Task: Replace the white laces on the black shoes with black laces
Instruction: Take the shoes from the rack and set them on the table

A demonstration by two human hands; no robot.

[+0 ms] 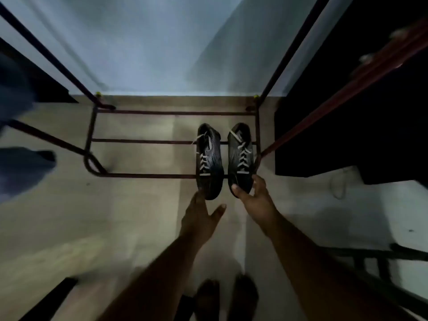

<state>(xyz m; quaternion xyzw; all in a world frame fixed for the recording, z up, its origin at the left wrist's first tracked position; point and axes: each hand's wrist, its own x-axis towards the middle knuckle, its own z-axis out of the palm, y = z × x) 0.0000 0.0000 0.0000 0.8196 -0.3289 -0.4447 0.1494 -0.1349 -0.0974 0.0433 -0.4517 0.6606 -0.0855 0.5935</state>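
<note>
The head camera looks steeply down in dim light at a low metal shoe rack (148, 142) made of thin dark bars, standing on a pale tiled floor (69, 216) against a light wall (143, 54).

Two black lace-up shoes sit side by side across the rack's bars at its right end, toes pointing toward the person. The left black shoe (209, 163) and the right black shoe (240, 158) are both threaded with white laces (243, 156), loose ends trailing at the far, ankle end.

Two bare forearms reach in from the near edge. The person's right hand (252, 198) grips the toe of the right shoe: the thumb presses on top of the toe and the fingers curl round its right side. The person's left hand (199, 218) is at the toe of the left shoe, thumb spread well out to the right; its fingertips meet the toe, but the blur does not show whether they close on it.

At the near edge the person's two feet (227, 297) show as dark blurred shapes. A dark mass (359, 135) fills the right side, and a blurred blue cloth (20, 167) hangs at the left edge.
</note>
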